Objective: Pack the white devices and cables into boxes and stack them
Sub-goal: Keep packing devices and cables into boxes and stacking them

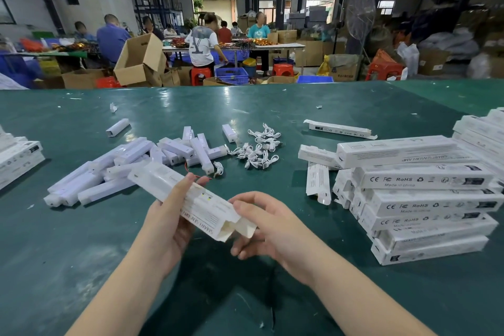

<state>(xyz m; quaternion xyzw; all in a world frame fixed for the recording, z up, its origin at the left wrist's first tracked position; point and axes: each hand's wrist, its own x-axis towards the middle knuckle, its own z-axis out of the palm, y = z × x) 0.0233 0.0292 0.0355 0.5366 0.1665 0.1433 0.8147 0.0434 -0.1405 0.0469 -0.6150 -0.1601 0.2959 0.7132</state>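
Both hands (218, 226) around a long, white cardboard box (188, 199), end-flap open.

bare green table (272, 117) ahead, loose devices (122, 169) left, stacked boxes (425, 199) right

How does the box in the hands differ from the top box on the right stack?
The held box is gripped by the left hand, tilted, its near end flap open at the right hand. The top box lies flat on the stack, untouched. Both are long white cartons.
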